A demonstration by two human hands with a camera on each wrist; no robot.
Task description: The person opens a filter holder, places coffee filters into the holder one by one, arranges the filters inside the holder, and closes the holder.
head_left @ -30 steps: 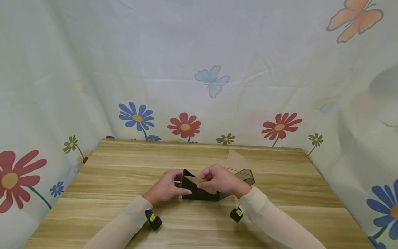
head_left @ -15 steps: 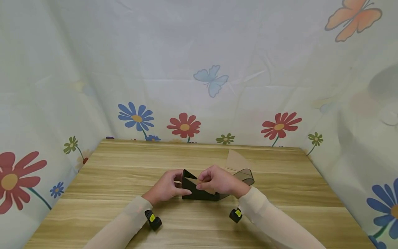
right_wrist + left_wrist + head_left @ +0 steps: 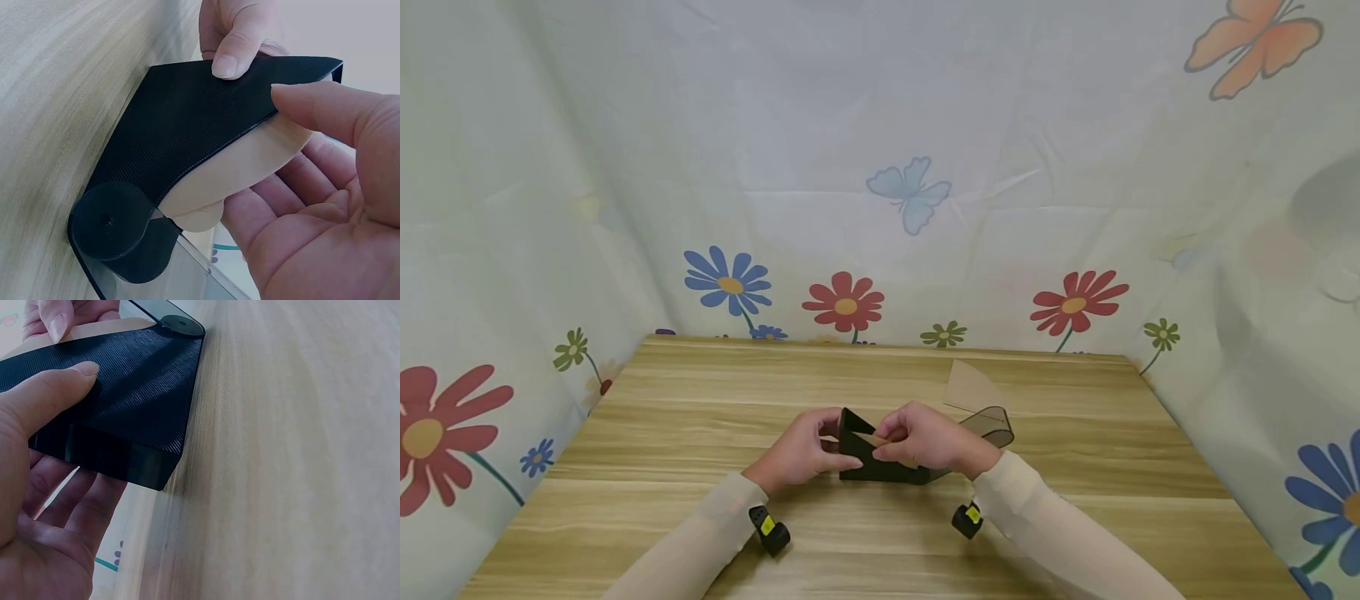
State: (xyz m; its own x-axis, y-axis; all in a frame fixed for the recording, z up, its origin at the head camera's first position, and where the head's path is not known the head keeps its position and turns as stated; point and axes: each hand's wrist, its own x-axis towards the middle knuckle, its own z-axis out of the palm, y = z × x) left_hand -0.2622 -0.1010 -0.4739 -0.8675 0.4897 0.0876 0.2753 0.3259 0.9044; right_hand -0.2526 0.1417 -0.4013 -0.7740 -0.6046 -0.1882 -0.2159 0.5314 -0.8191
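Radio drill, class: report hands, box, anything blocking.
Left hand grips black box. Right hand pinches tan paper, partly inside. Tinted lid open; nothing visibly blocking.

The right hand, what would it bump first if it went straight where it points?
Most likely the black holder, which the left hand grips at its left end. Depth is unclear, so the right hand may already touch it.

a ribbed black holder (image 3: pixel 181 119), see-through lid (image 3: pixel 985 423) swung back, rests on the table (image 3: pixel 775 375), tan sheets (image 3: pixel 240 156) partly inside.
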